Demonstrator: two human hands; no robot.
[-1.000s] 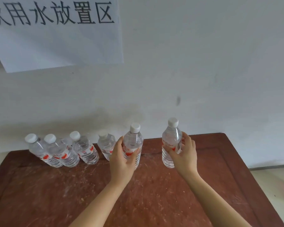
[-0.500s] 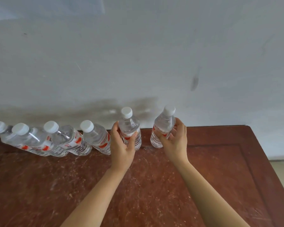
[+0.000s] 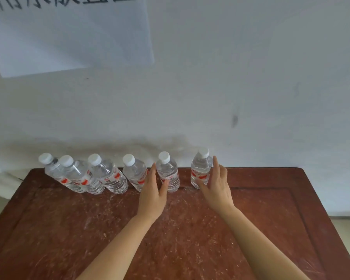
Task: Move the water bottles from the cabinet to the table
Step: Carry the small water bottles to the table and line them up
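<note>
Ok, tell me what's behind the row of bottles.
A white wall with a brownish stain stands behind the row of bottles; a paper sign hangs higher up. The table has its back edge partly covered there.

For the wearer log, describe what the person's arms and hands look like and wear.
The left hand and right hand are bare: no gloves, rings or watch visible. The left forearm and right forearm are bare too, no sleeve in view.

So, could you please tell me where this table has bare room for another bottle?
On the table, free: the back strip right of the rightmost bottle up to the rim, and the front half around the forearms. Crowded: the four left bottles, packed together.
</note>
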